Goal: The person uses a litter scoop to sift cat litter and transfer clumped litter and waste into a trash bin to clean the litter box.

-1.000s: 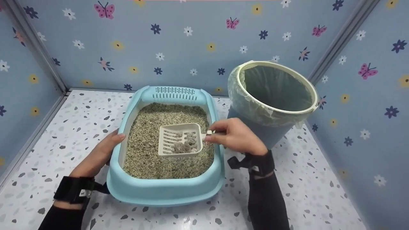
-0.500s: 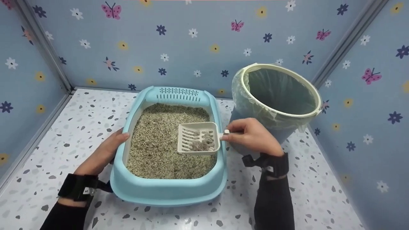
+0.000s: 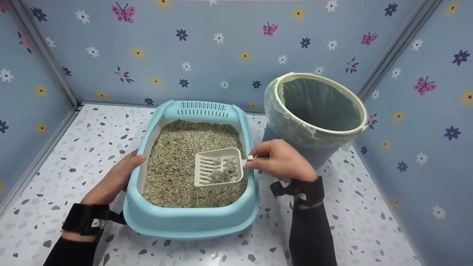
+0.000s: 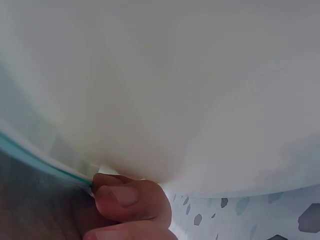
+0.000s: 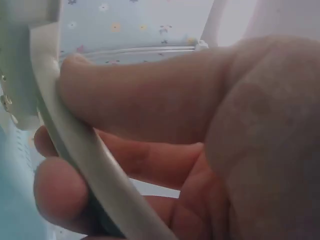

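A light blue litter box (image 3: 192,223) filled with greenish-tan pellet litter (image 3: 173,155) stands in front of me. My left hand (image 3: 116,177) grips its left rim, thumb over the top; the left wrist view shows fingers (image 4: 132,200) curled beneath the edge. With my right hand (image 3: 282,160) I hold a cream slotted litter scoop (image 3: 201,168) by its handle (image 5: 100,160), pinched between thumb and fingers. The scoop hangs over the right half of the litter, and greyish clumps (image 3: 223,175) lie in it.
A blue trash bin (image 3: 317,157) with a clear liner (image 3: 303,129) under a cream ring stands right behind my right hand. Blue patterned walls (image 3: 218,55) enclose the speckled white surface (image 3: 369,229) at the back and both sides.
The scoop has gone right toward the box's right rim, then part way back left and slightly nearer me. The clumps stay in it. My left hand keeps its place on the rim.
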Available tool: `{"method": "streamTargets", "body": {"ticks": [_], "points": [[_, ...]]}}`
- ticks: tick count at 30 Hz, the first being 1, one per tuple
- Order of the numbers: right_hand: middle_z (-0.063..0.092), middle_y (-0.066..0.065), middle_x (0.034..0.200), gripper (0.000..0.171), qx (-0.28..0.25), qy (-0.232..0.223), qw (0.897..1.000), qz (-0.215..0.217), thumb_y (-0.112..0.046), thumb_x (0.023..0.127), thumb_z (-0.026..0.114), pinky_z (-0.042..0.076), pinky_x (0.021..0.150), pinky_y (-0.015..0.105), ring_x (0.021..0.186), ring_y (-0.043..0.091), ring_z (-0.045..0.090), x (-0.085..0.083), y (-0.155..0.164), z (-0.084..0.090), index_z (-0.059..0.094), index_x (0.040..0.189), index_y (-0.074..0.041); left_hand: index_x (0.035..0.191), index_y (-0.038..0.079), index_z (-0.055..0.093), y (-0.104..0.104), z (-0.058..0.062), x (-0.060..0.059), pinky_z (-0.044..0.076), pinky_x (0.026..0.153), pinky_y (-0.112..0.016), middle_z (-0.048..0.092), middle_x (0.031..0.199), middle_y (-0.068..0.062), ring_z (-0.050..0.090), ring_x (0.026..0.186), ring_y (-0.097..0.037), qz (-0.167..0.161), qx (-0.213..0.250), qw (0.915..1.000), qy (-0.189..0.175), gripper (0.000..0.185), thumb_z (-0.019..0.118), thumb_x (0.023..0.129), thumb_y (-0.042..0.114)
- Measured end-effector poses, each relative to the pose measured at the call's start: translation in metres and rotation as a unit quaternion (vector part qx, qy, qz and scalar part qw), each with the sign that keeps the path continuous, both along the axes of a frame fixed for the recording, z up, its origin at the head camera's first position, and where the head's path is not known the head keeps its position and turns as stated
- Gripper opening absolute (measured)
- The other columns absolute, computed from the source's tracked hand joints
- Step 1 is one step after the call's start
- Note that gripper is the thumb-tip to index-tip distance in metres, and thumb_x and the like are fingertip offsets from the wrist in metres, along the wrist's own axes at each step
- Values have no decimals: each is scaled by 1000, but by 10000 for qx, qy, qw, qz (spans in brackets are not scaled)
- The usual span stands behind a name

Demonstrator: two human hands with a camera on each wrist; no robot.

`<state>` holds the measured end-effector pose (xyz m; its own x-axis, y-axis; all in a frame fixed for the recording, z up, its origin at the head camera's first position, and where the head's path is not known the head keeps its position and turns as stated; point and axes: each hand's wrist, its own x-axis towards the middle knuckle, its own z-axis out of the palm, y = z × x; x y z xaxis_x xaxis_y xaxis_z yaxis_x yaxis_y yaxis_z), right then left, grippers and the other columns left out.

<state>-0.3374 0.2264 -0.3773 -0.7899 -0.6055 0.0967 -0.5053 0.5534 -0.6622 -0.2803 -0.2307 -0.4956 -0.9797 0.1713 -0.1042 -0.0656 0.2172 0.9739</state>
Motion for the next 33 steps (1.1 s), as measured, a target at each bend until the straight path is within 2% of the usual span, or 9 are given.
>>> {"method": "streamTargets", "body": {"ticks": [3, 11, 19, 23, 27, 30, 33], "points": [[69, -11, 75, 10, -15, 123, 9999, 64, -40, 99, 86, 50, 62, 32, 66, 10, 60, -1, -10, -1, 85, 99, -30, 181, 21, 15, 1, 0, -1, 60, 87, -50, 51, 149, -33, 62, 119, -44, -4, 15, 10000, 13, 81, 41, 114, 58], [77, 1, 81, 13, -88, 65, 9998, -188, -40, 99, 86, 56, 63, 36, 67, 21, 71, 1, -10, -2, 84, 96, -28, 181, 17, 12, 3, -2, -2, 60, 85, -47, 50, 144, -33, 62, 114, -42, 91, 22, 9999, -55, 85, 43, 114, 58], [77, -6, 80, 15, -180, 172, 9991, -347, -39, 100, 86, 57, 62, 35, 62, 17, 70, 4, -11, -3, 85, 101, -24, 181, 20, 11, 3, -2, -2, 62, 89, -49, 47, 152, -33, 63, 120, -45, 28, 107, 9999, -71, 83, 42, 115, 59], [73, -4, 76, 15, -142, 293, 9983, -481, -40, 100, 86, 54, 66, 35, 66, 16, 67, 8, -12, 7, 84, 97, -25, 181, 19, 9, 2, -2, -2, 60, 89, -46, 43, 156, -33, 59, 122, -45, 67, 7, 10000, -59, 84, 41, 115, 60], [65, -7, 74, 18, -118, 513, 9965, -645, -41, 101, 85, 51, 72, 37, 73, 15, 59, 12, -13, 24, 83, 94, -24, 181, 18, 10, 1, -1, 0, 57, 82, -40, 45, 149, -32, 57, 115, -41, 143, -171, 9997, -81, 86, 41, 114, 62], [65, -7, 77, 21, -89, 612, 9952, -753, -42, 101, 84, 51, 76, 38, 78, 16, 59, 14, -14, 36, 84, 95, -22, 181, 19, 9, 1, 0, 0, 58, 79, -42, 45, 148, -32, 57, 114, -41, 111, -164, 9998, -55, 86, 41, 114, 61], [66, -6, 79, 22, -55, 644, 9943, -851, -42, 101, 84, 51, 76, 38, 78, 17, 59, 15, -12, 49, 85, 98, -20, 181, 19, 10, 2, 0, -1, 61, 83, -47, 46, 151, -34, 61, 118, -44, 11, 14, 10000, 13, 84, 42, 114, 59]]}}
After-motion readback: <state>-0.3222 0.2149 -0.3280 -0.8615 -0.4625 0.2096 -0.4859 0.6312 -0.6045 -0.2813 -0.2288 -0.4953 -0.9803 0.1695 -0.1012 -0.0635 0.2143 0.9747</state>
